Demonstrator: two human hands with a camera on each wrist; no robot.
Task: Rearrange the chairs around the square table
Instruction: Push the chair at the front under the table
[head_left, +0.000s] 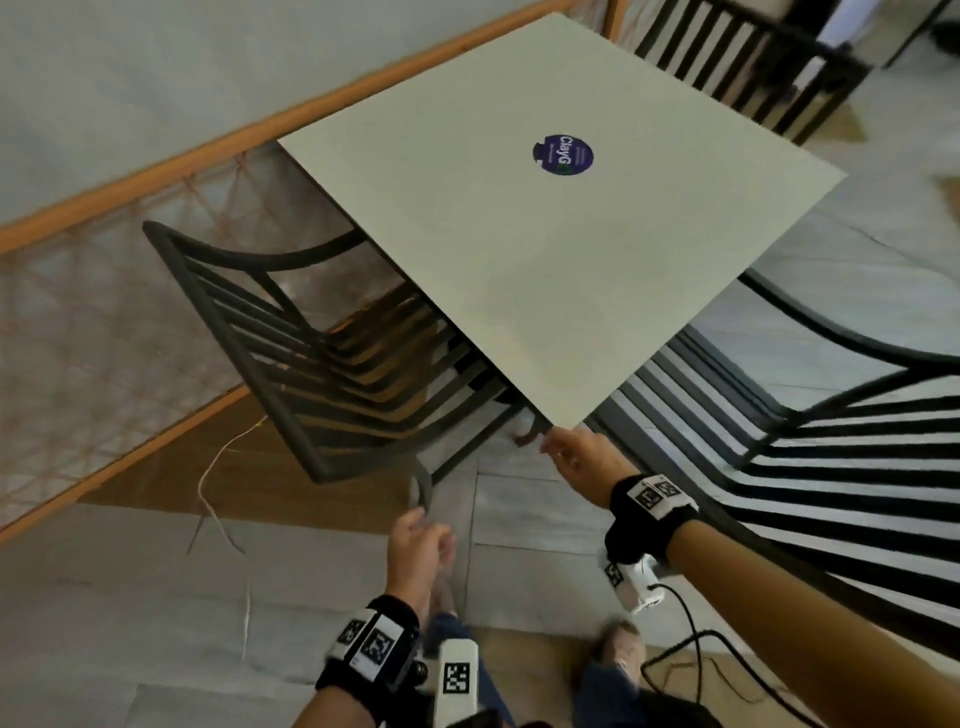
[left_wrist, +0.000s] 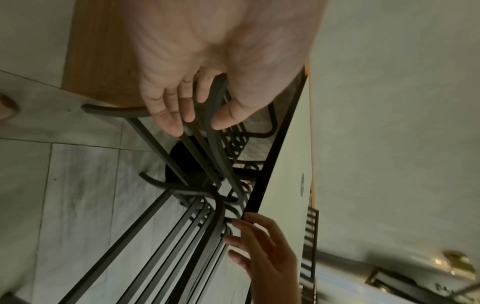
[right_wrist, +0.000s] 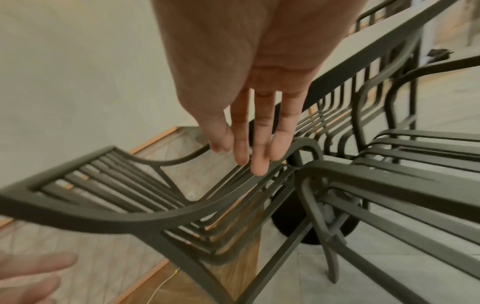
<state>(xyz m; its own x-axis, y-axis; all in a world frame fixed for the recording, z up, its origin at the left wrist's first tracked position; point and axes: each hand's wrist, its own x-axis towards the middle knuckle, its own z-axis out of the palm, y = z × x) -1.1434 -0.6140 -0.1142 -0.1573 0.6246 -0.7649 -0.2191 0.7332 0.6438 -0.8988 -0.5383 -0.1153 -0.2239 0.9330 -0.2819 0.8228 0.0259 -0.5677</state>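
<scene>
Neither hand grips anything: the left hand (head_left: 415, 540), fingers loosely spread, hovers at the left chair (head_left: 291, 343) arm's tip; the right hand (head_left: 576, 457), fingers straight, reaches the table (head_left: 519, 270) corner. Another chair (head_left: 810, 441) stands right.

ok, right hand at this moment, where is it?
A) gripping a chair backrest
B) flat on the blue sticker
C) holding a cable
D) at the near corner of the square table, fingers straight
D: the right hand sits at the near corner of the square table with fingers extended, not curled round anything; the round sticker lies far across the tabletop, untouched.
</scene>
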